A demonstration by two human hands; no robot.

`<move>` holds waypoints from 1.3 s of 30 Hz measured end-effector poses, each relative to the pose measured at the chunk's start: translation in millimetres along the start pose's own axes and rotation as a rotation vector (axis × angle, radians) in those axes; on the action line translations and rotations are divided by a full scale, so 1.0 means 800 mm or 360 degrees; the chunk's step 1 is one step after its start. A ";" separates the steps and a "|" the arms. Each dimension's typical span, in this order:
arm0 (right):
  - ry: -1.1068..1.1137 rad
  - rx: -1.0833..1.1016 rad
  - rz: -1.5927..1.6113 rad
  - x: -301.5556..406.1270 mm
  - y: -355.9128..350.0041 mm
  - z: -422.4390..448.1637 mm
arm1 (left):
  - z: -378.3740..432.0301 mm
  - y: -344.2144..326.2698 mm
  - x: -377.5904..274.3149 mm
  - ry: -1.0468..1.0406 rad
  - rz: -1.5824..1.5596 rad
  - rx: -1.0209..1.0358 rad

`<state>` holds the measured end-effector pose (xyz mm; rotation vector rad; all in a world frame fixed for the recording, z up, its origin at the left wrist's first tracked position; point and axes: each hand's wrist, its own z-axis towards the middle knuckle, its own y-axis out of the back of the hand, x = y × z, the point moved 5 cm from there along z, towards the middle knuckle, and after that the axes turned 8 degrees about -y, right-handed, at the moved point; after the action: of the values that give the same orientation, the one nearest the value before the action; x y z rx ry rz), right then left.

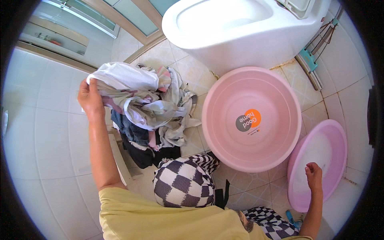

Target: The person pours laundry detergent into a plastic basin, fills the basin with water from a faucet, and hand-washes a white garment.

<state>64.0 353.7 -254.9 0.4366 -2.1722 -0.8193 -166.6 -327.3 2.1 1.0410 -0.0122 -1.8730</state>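
Observation:
Between its thumb and fingers my left hand (pixel 91 97) grips the edge of a white garment (pixel 129 75), lifted over a heap of clothes. Beneath it in the heap lie a pale patterned fabric (pixel 156 109), dark blue denim (pixel 132 127) and black cloth (pixel 138 154) on the tiled floor. My right hand (pixel 315 175) is in front of a purple plastic basin (pixel 337 144), its fingers curled and nothing seen in them. Whitish suds or water show inside that basin, which looks tilted. A larger pink basin (pixel 210 126) stands between my hands, with a printed sticker on its bottom.
A white toilet (pixel 210 57) stands behind the pink basin. Against the right wall leans a sponge mop (pixel 309 61) with a turquoise head. A framed glass door (pixel 141 21) is at the upper left. My knees in checked trousers (pixel 184 183) are close to the clothes.

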 end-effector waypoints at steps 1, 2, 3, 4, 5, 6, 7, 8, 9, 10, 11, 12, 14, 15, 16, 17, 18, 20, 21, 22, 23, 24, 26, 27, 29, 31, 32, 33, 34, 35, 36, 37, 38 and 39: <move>0.0019 -0.0017 -0.0008 -0.005 0.001 0.001 | 0.007 0.010 -0.011 -0.0028 -0.0052 -0.0066; 0.0039 -0.0033 -0.0017 -0.006 0.002 0.001 | 0.021 0.025 -0.018 -0.0142 -0.0032 -0.0110; 0.0032 -0.0046 -0.0013 -0.006 0.005 -0.002 | 0.031 0.033 -0.031 -0.0177 -0.0104 -0.0184; 0.0035 -0.0039 -0.0002 -0.003 0.005 -0.003 | 0.044 0.049 -0.055 -0.0221 -0.0156 -0.0261; 0.0036 -0.0033 0.0007 0.000 0.006 -0.004 | 0.057 0.065 -0.079 -0.0275 -0.0201 -0.0283; 0.0048 -0.0037 0.0034 0.005 0.006 -0.005 | 0.073 0.084 -0.109 -0.0373 -0.0114 -0.0310; 0.0051 -0.0053 0.0047 0.012 0.008 -0.008 | 0.093 0.104 -0.115 -0.0445 -0.0218 -0.0344; 0.0051 -0.0073 0.0059 0.017 0.011 -0.010 | 0.109 0.121 -0.126 -0.0491 -0.0205 -0.0401; 0.0071 -0.0087 0.0084 0.022 0.015 -0.011 | 0.120 0.131 -0.142 -0.0528 -0.0159 -0.0454; 0.0099 -0.0072 0.0116 0.028 0.013 -0.009 | 0.130 0.149 -0.166 -0.0577 -0.0081 -0.0512; 0.0124 -0.0061 0.0148 0.032 0.011 -0.008 | 0.150 0.172 -0.176 -0.0674 0.0012 -0.0515; 0.0142 -0.0054 0.0148 0.037 0.009 -0.009 | 0.160 0.193 -0.179 -0.0723 0.0156 -0.0587; 0.0161 -0.0061 0.0133 0.043 0.005 -0.013 | 0.169 0.220 -0.171 -0.0798 0.0423 -0.0722; 0.0147 -0.0053 0.0128 0.049 0.003 -0.017 | 0.167 0.234 -0.165 -0.0782 0.0435 -0.0827; 0.0130 -0.0051 0.0129 0.052 0.004 -0.021 | 0.173 0.251 -0.162 -0.0776 0.0475 -0.0915; 0.0114 -0.0049 0.0131 0.054 0.005 -0.025 | 0.184 0.273 -0.157 -0.0771 0.0515 -0.1004; 0.0121 -0.0044 0.0150 0.052 0.006 -0.028 | 0.189 0.295 -0.162 -0.0821 0.0748 -0.1134; 0.0145 -0.0005 0.0213 0.040 0.003 -0.028 | 0.231 0.366 -0.154 -0.1036 0.0880 -0.1208; 0.0142 -0.0010 0.0234 0.037 0.003 -0.030 | 0.248 0.392 -0.149 -0.1015 0.1009 -0.1246; 0.0139 -0.0016 0.0250 0.036 0.004 -0.031 | 0.264 0.417 -0.137 -0.0967 0.1137 -0.1281; 0.0129 -0.0019 0.0265 0.035 0.004 -0.032 | 0.279 0.438 -0.126 -0.0922 0.1255 -0.1290; 0.0077 -0.0022 0.0163 0.051 0.006 -0.038 | 0.294 0.452 -0.114 -0.0883 0.1377 -0.1271; 0.0052 -0.0026 0.0171 0.041 0.006 -0.037 | 0.311 0.463 -0.076 -0.0810 0.1528 -0.1182; 0.0044 -0.0019 0.0178 0.038 0.005 -0.036 | 0.316 0.463 -0.058 -0.0792 0.1581 -0.1110; 0.0051 0.0025 0.0165 0.044 0.000 -0.039 | 0.315 0.449 -0.024 -0.0791 0.1560 -0.0913; 0.0080 0.0036 0.0136 0.047 0.000 -0.041 | 0.299 0.415 0.009 -0.0748 0.1256 -0.0651; 0.0108 0.0014 0.0120 0.046 0.002 -0.042 | 0.280 0.380 0.019 -0.0631 0.0982 -0.0506; 0.0140 -0.0004 0.0106 0.045 0.003 -0.043 | 0.260 0.339 0.026 -0.0498 0.0706 -0.0385; 0.0081 -0.0007 0.0107 0.044 0.002 -0.043 | 0.245 0.309 0.015 -0.0455 0.0462 -0.0319; 0.0027 -0.0011 0.0102 0.047 0.004 -0.045 | 0.233 0.286 0.011 -0.0405 0.0218 -0.0259; -0.0028 -0.0015 0.0107 0.047 0.005 -0.047 | 0.227 0.272 0.007 -0.0345 0.0015 -0.0242; -0.0041 0.0001 0.0104 0.048 0.005 -0.048 | 0.222 0.260 0.007 -0.0281 -0.0191 -0.0226; -0.0054 0.0016 0.0104 0.049 0.004 -0.049 | 0.218 0.250 0.003 -0.0235 -0.0223 -0.0294; -0.0065 0.0022 0.0102 0.050 0.002 -0.050 | 0.214 0.241 0.002 -0.0195 -0.0219 -0.0267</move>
<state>68.3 317.1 -212.2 0.3580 -2.2194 -0.7846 -139.2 -501.4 190.5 0.8291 0.1456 -2.0222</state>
